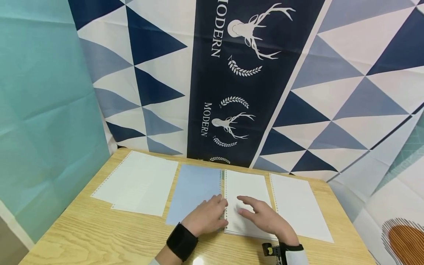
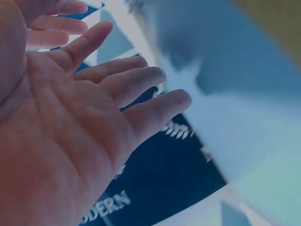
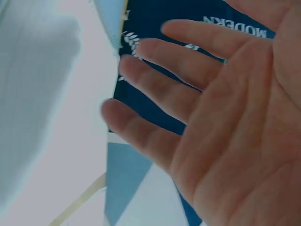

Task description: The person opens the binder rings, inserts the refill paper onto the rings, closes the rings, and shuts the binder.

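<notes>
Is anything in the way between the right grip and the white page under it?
Nothing visible is between the right grip and that white page. The left grip is off near the page's left edge.

Two hands, mine by remote, at the notebook (image 1: 250, 184).
Left hand (image 1: 207, 215): palm down, back arched, fingertips at the notebook's binding; I cannot tell whether they touch. My left-wrist view shows the fingers loosely extended, slightly parted. Right hand (image 1: 268, 219): over the notebook's white page, thumb and forefinger apart, pointing toward the binding; I see its fingers relaxed and spread in the right-wrist view. Both forearms: reaching in from the notebook's near side.
</notes>
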`<state>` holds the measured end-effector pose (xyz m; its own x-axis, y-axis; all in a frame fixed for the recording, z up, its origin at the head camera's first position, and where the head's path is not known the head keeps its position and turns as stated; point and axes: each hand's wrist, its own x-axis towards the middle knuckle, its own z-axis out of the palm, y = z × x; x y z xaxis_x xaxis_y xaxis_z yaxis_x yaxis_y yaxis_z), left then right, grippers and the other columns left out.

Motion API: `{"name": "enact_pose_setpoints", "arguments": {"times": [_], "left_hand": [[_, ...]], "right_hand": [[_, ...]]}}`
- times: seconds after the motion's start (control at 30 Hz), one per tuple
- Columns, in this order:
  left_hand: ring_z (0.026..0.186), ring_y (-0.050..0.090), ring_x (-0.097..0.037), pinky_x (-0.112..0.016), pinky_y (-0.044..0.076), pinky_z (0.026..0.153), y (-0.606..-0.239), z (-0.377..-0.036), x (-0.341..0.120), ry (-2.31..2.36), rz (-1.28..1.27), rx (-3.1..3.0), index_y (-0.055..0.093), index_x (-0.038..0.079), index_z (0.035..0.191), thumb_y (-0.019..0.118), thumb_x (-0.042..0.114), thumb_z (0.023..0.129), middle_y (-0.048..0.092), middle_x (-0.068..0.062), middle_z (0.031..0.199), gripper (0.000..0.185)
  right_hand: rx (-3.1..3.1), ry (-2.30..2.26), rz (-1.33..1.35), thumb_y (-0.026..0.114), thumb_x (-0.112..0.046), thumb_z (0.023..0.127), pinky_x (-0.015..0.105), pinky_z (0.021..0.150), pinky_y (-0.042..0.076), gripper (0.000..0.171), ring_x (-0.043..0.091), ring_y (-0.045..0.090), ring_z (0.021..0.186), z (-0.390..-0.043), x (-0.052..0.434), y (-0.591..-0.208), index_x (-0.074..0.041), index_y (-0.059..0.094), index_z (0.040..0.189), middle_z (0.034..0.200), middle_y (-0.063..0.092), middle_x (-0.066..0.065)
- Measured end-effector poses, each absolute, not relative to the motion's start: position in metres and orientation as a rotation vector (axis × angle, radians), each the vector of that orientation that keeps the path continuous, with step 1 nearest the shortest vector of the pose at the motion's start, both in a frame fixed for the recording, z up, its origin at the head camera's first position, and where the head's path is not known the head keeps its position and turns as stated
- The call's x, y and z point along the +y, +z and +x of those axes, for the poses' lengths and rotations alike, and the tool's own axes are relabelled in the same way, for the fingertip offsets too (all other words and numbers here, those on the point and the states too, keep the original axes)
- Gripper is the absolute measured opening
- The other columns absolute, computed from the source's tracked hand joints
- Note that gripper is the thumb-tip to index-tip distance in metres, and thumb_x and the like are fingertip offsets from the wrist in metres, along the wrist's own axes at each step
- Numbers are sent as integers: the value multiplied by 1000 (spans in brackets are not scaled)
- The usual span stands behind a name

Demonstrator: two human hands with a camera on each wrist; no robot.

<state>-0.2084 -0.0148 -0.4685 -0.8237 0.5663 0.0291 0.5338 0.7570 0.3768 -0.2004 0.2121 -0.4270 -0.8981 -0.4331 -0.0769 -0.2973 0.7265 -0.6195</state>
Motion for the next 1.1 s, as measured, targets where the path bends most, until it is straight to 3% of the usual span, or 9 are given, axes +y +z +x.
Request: {"name": "enact_pose_setpoints", "arguments": {"times": [0.1,0.17,0.67,1.1], "left_hand": [[144,47,-37,-59,47,108,-455,-206,-21,581,900,2942,55,12,140,68,41,97,47,-18,155,54],[147,43,-38,-61,45,110,-445,-204,-25,580,901,2993,53,11,144,65,43,99,43,-20,159,56],[155,30,-34,-63,34,118,-408,-183,-33,504,917,3135,39,16,157,42,54,106,29,-17,167,64],[159,19,-33,-61,33,119,-403,-174,-25,512,1020,3085,38,16,158,36,58,106,15,-15,171,67]], "right_hand": [[2795,-925,-580,56,-43,104,58,112,42,56,40,47,144,-198,206,-420,-8,54,147,152,53,16],[2836,-924,-590,55,-45,104,58,115,40,57,39,45,145,-195,203,-415,-10,52,148,154,51,16],[2988,-891,-705,57,-39,104,66,113,37,63,45,38,148,-180,199,-397,-7,41,156,161,39,21],[3058,-939,-592,54,-37,105,73,114,29,67,51,31,149,-177,212,-386,0,34,157,162,34,26]]}}
